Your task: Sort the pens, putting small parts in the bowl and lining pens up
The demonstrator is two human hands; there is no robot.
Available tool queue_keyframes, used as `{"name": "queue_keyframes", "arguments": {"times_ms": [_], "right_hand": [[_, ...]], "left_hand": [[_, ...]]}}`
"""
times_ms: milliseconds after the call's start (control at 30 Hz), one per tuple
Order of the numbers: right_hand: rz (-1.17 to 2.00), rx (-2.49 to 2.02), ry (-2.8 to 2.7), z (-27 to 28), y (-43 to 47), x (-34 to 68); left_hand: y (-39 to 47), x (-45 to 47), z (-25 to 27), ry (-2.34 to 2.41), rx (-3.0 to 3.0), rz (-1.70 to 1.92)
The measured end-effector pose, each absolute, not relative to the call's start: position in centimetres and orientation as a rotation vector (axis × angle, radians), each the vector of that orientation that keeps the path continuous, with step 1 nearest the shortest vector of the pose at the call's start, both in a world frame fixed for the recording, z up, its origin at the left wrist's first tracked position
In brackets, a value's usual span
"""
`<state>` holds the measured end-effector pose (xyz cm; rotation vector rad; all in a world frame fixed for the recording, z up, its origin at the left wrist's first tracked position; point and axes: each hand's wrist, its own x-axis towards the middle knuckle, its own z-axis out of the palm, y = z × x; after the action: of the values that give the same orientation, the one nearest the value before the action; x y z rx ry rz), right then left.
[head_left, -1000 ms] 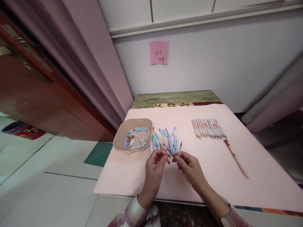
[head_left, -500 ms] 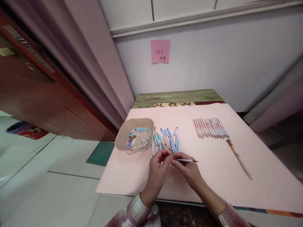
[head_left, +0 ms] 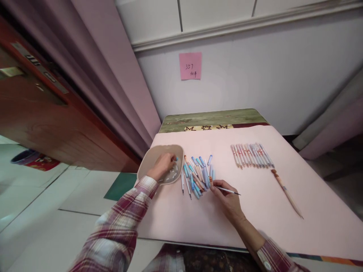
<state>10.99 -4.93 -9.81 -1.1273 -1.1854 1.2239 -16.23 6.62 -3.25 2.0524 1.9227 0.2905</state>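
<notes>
A pen refill [head_left: 228, 190] is being held crosswise in the right hand [head_left: 213, 184], its dark tip pointing right, and a pen tube [head_left: 210, 180] with an orange end is being pinched between the thumb and fingers, which are being kept nearly closed, over the near right edge of a heap of loose pen parts [head_left: 197, 175]. The left hand [head_left: 173, 159] is being held inside a beige bin [head_left: 145, 166] with its fingers curled together next to a small blue piece [head_left: 177, 158]; whether anything is being gripped there cannot be told, as much of the bin is being covered by the hand. The space between the bin and the right hand is being taken up by the heap. Farther right, a row of pens [head_left: 252, 155] is being laid out side by side, with a single brown-topped pen [head_left: 286, 193] slanting below it. Everything is being carried on a pink-covered counter [head_left: 195, 226], with a green strip [head_left: 193, 119] being left exposed at its back edge. The left side is being hemmed in by a curtain [head_left: 121, 83] and a door [head_left: 70, 128], and a pink note [head_left: 190, 65] is being displayed on the wall [head_left: 241, 75].
</notes>
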Motion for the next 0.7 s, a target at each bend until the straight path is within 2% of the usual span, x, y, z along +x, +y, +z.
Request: {"name": "queue_keyframes", "arguments": {"times_ms": [200, 367, 467, 567, 700], "right_hand": [[1.246, -1.122, -1.192, -9.9, -4.8, 11.0], [1.270, -1.099, -1.157, -10.2, -4.7, 11.0], [1.284, -1.078, -1.141, -10.0, -4.7, 11.0], [1.280, -1.083, -1.119, -9.5, -4.6, 10.9], [1.284, -1.066, -1.122, -9.2, -4.6, 10.9]], "left_hand": [[7.2, -16.0, -5.2, 1.974, 2.006, 0.258], [6.8, -15.7, -3.5, 1.951, 2.023, 0.342], [4.8, -13.6, -1.3, 1.834, 2.011, 0.550], [1.5, -10.1, 0.8, 1.393, 1.567, 0.956], [-2.2, -5.8, 1.2, 1.153, 1.237, 1.073]]}}
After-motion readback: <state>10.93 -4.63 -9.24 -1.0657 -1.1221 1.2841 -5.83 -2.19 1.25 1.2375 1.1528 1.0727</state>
